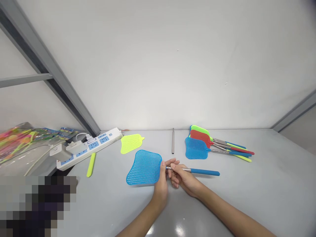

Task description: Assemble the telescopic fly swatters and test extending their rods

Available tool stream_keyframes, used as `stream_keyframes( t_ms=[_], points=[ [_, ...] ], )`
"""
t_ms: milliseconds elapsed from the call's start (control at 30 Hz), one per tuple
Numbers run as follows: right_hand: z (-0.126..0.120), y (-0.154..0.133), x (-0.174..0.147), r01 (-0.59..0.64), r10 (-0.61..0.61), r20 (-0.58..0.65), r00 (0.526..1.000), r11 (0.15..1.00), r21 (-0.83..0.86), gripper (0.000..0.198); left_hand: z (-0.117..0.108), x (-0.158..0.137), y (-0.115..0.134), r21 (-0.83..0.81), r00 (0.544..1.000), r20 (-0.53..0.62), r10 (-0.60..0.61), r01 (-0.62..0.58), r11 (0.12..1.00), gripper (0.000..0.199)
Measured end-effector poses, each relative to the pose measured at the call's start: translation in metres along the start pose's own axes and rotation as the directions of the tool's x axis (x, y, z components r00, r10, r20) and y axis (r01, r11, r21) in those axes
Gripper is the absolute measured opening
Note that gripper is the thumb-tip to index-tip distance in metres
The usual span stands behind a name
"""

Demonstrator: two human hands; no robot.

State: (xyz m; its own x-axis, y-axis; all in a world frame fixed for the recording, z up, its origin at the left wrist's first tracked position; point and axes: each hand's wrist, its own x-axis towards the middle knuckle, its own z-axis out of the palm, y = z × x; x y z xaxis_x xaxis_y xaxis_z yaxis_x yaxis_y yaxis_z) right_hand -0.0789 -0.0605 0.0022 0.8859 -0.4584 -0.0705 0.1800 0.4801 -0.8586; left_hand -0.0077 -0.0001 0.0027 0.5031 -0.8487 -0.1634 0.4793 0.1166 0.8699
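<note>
A blue fly swatter [145, 168] with a perforated paddle, metal rod and blue handle is held a little above the table, paddle to the left. My left hand [162, 177] grips it where the paddle meets the rod, thumb on top. Around the metal rod, closer to the blue handle, my right hand [182, 176] is closed with thumb and fingers. Behind the hands lies a loose metal rod [173, 141]. A loose yellow swatter paddle [132, 143] rests further left, and a yellow handle [91, 165] lies apart from it.
Several assembled fly swatters [197, 148], blue, red and green, lie piled at the right. A white power strip [86, 149] with plugged-in adapters runs along the left. Plastic bags [22, 148] with colourful contents sit at the far left. A white wall [177, 82] stands behind the table.
</note>
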Motion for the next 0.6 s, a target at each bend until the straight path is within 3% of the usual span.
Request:
stream_keyframes(
  t_ms=[200,433,600],
  points=[
    [-0.0038,-0.0006,-0.0012,-0.008,0.008,-0.009,1.0,1.0,0.022,0.034,0.0011,-0.0019,0.0006,0.023,0.997,0.074,0.022,-0.024,0.999,0.041],
    [-0.003,-0.002,-0.0015,-0.014,0.016,-0.023,1.0,0.999,0.052,0.035,0.0018,0.0003,-0.0023,0.096,0.993,0.064,0.095,-0.101,0.99,0.041],
    [-0.0036,-0.0001,-0.0008,-0.006,0.008,-0.044,0.999,0.998,0.057,0.036,0.003,0.0032,-0.0032,0.108,0.994,0.065,0.086,-0.092,0.99,0.043]
  ],
)
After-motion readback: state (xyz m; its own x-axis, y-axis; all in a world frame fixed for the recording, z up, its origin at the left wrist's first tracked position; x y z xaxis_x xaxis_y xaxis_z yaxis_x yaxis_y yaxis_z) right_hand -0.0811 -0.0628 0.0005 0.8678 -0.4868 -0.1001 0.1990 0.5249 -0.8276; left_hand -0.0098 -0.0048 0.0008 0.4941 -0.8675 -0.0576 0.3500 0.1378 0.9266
